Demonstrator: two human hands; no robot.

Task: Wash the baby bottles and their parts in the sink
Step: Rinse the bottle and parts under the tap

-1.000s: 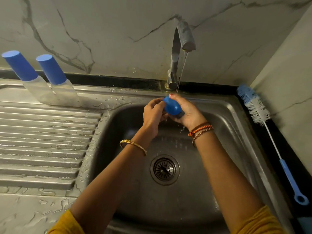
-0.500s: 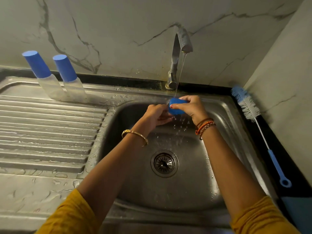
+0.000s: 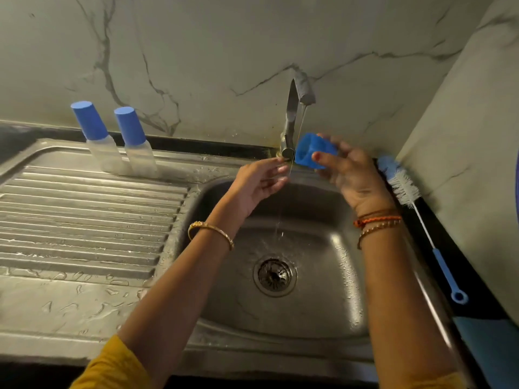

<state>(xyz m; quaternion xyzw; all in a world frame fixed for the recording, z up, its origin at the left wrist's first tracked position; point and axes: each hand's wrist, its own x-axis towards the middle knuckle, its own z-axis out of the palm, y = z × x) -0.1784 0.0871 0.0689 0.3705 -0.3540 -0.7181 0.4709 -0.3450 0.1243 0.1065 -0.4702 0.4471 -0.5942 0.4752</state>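
A: Where's the blue cap [image 3: 314, 151] just now?

B: Up beside the tap [image 3: 293, 119], on the side away from the drainboard, lifted clear of the thin stream. The right hand [image 3: 351, 175] pinches it between thumb and fingertips, open mouth turned toward the tap.

A: And the left hand [image 3: 258, 182]?

B: Holds nothing. Its fingers are loose and spread, the tips right at the stream just below the tap's base.

A: So what would doing this step well take?

B: I'd judge it a rinse and check. The grip is light and the cap looks wet, so it should stay over the sink [image 3: 331, 276]; a slip then lands in the basin below the tap, not on the bench. Tilt the mouth down so water drains out rather than pooling inside.

A: Anything else waiting?

B: Two capped bottles [image 3: 123, 144] stand on the drainboard [image 3: 84, 214], well away from the tap on the left hand's side. A bottle brush [image 3: 404, 189] lies on the far side of the tap, against the wall, within reach of the right hand if the cap's inside needs scrubbing.
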